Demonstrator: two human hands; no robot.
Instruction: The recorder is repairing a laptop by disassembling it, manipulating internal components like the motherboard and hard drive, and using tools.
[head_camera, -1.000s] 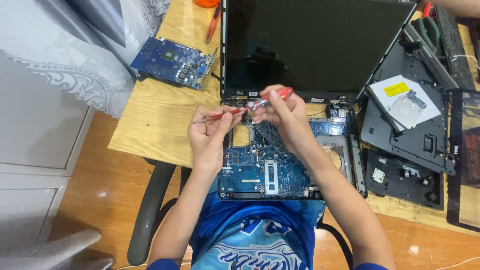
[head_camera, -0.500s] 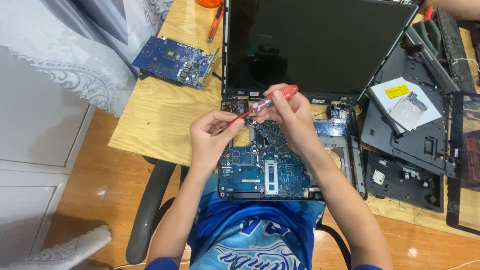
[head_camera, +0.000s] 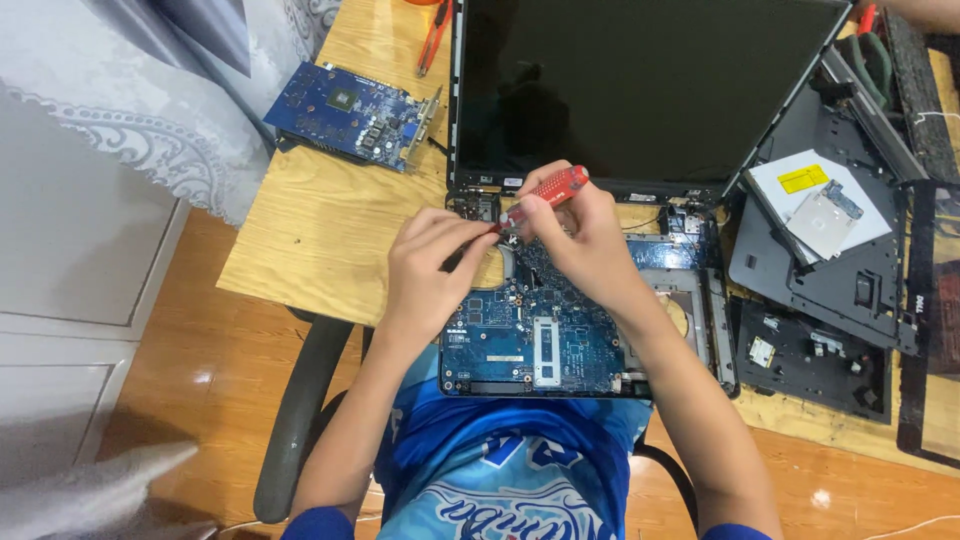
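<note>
pinching a red ribbed screwdriver (head_camera: 545, 190), right hand (head_camera: 585, 240); left hand (head_camera: 430, 270) fingertips pressed to blue circuit board (head_camera: 540, 340).

The tabletop (head_camera: 330, 215) is pale wood with a visible grain and a smooth, matt finish. The laptop screen (head_camera: 640, 80) is glossy black (it throws dim reflections), while the screwdriver (head_camera: 545, 192) has a translucent red plastic handle. The laptop motherboard (head_camera: 545, 335) is shiny blue circuit board dotted with small metal parts.
</note>
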